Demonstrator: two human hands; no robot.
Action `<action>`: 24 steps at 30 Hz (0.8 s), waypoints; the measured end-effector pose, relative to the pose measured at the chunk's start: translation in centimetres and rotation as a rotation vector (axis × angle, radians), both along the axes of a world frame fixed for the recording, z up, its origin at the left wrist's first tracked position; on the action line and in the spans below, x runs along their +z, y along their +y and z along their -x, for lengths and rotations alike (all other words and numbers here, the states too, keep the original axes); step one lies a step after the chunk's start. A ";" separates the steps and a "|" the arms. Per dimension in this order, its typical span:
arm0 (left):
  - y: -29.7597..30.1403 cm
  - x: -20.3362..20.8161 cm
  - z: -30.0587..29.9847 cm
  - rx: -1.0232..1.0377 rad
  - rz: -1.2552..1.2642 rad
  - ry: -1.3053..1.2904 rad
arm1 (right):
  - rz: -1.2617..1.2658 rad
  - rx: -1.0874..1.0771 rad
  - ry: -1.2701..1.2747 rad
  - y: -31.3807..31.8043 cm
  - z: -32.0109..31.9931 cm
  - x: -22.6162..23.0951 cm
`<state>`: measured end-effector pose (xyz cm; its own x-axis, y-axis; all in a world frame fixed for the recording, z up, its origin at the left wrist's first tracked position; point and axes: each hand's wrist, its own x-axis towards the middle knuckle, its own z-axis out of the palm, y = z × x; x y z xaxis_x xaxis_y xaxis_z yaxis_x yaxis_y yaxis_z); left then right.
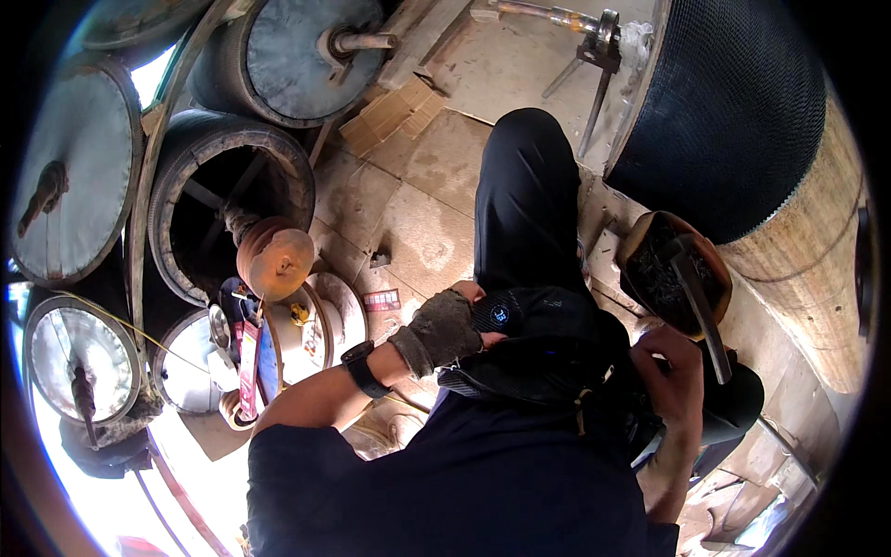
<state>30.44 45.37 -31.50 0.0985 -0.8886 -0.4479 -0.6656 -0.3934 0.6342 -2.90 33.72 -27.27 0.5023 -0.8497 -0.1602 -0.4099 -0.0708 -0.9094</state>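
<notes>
Grey-gloved left hand: at my black fabric bag, grip unclear
Bare right hand: curled, contents hidden
Grey metal tool: frame right, beside my right hand, slanting lower-right

Quick headcount, with the tub (just one of those) as landmark: one hammer lying across it, one big black-covered roller next to it. Going left from the tub I get one black bag, one glove, one watch, one piece of cardboard, and way over left, six drum ends, the sixth partly cut off.
</notes>
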 end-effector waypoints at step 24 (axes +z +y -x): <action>0.0 2.7 -0.7 -0.110 0.027 0.197 | 0.602 0.528 -0.130 -2.3 -13.2 -0.2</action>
<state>31.12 45.37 -28.78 -0.0868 -0.9012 -0.4247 -0.5662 -0.3061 0.7653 10.29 31.39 -27.47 0.8444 -0.4171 0.3362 -0.0791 -0.7178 -0.6917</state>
